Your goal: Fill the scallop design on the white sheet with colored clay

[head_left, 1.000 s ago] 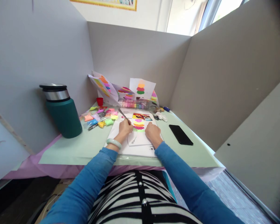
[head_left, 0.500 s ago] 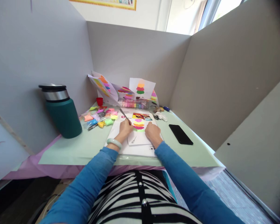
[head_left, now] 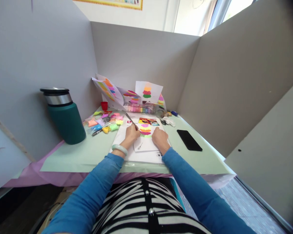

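Observation:
My left hand (head_left: 132, 134) is closed around a thin modelling tool (head_left: 131, 120) whose tip rests at the left edge of the stacked coloured clay shapes (head_left: 145, 130) on a white sheet (head_left: 146, 145). My right hand (head_left: 159, 137) lies on the sheet just right of the shapes, fingers curled down against the paper. A pale bangle sits on my left wrist.
A green flask (head_left: 64, 118) stands at the left. Small clay packets (head_left: 106, 122) lie behind my left hand. A black phone (head_left: 189, 140) lies to the right. Finished sheets (head_left: 147, 92) lean on the back wall above a clay box (head_left: 140, 109). Grey partitions enclose the desk.

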Motion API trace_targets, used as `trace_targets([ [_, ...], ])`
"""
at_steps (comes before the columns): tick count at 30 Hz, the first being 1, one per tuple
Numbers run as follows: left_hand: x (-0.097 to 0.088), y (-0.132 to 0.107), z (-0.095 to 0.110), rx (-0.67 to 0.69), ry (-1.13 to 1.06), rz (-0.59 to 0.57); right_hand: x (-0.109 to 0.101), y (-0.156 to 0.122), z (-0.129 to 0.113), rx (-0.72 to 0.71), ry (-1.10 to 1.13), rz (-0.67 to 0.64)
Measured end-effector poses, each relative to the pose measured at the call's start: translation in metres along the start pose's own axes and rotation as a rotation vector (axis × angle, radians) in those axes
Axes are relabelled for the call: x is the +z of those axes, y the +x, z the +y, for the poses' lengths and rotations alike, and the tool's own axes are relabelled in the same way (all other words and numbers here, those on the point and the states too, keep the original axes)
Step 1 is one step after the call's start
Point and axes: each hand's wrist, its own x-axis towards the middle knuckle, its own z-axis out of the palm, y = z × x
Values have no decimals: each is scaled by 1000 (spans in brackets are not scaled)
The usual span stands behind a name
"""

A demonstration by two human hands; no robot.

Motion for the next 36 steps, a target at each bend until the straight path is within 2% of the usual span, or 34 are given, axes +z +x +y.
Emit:
trace_targets([
  [12,-2,6,-9,-52,1,29,-1,0,0,5,23,1],
  [19,3,3,-4,1,-11,-19,0,0,0,9,28,17],
  [29,-3,5,-9,-58,-6,8,6,5,2,14,54,28],
  [36,1,4,-8,-17,-18,-15,8,6,2,13,29,37],
])
